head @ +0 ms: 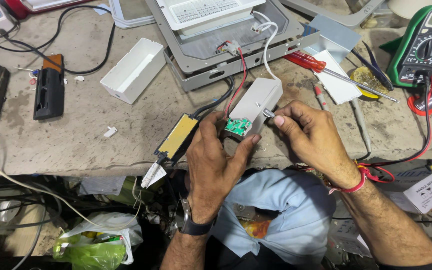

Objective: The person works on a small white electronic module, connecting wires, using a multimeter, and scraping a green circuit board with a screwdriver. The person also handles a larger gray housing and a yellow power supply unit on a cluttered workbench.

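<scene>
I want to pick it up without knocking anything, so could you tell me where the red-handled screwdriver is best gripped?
Grip the red-handled screwdriver by its thick red handle, coming from above at its upper-left end. It lies flat on the workbench, its thin metal shaft running right across a white lid toward the multimeter. The handle is probably the bulkiest, clearest part.

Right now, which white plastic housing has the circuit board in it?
The white housing held in both hands at bench centre: a green board shows at its open end. The other white housing, lying upper left, is open and hollow.
</scene>
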`<state>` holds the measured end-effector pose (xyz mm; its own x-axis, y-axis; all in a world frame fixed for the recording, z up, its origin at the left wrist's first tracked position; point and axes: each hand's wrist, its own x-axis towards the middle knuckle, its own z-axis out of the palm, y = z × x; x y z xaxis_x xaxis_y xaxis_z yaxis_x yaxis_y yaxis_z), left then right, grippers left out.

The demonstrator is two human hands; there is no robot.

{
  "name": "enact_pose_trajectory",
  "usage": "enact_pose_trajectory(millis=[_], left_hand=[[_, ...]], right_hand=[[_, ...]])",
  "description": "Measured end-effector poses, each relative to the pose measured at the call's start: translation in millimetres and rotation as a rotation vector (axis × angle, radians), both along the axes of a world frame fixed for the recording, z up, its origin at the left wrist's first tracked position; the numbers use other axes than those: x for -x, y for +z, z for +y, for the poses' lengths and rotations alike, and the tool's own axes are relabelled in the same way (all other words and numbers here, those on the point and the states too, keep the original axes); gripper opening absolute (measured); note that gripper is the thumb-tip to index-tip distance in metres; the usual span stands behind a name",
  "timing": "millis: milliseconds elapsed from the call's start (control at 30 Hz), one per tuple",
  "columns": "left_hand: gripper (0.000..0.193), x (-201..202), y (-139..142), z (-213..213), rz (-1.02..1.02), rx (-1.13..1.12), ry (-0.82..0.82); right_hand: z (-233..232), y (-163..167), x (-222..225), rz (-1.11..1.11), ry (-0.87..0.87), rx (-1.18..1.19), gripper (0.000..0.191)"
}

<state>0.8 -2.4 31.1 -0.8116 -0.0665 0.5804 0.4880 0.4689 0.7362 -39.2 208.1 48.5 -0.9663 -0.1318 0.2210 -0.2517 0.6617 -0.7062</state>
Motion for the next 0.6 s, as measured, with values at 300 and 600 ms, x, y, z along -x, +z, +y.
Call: enact_pose_trajectory(millis=[300,600], left_hand=[[0.073,3,-7,-1,0.051,0.028,0.028],[0.078,4,-14,-3,0.046,0.029,-0.009]], right_hand=[[-7,0,-14,-0.028,0.026,0.033,0.02],[-9,2,-19,-0.072,0.036,0.016,0.019]])
